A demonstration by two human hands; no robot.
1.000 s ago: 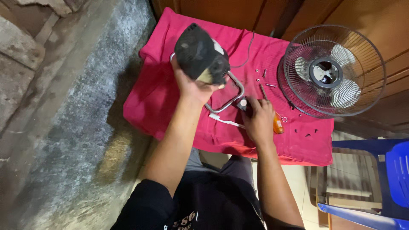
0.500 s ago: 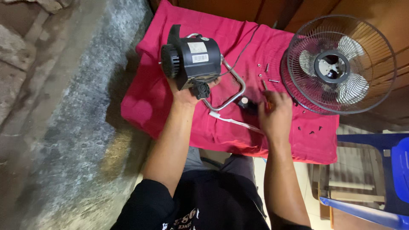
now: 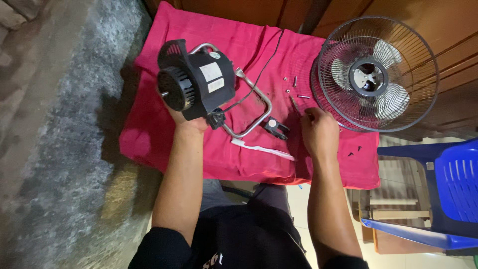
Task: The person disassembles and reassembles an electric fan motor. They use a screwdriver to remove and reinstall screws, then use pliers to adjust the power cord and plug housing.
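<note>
While the left hand (image 3: 189, 122) grips the black motor (image 3: 196, 84) from beneath, fingers wrapped under its housing and lifting it off the red cloth (image 3: 239, 149), the right hand (image 3: 318, 132) rests palm-down on the cloth, fingertips curled together over something small; whether they pinch anything I cannot tell. A white brush (image 3: 263, 148) lies between the wrists, its long axis running left to right. Loose screws (image 3: 294, 85) lie just beyond the right fingertips, nearer that hand than the left. Two pale rectangular labels (image 3: 213, 77) sit on the motor's side, facing up. Its shaft points left, and a bent metal bracket (image 3: 254, 107) hangs from it. Farther right, the fan cage (image 3: 378, 74) overlaps the cloth's edge; a blue chair (image 3: 448, 194) stands apart.
</note>
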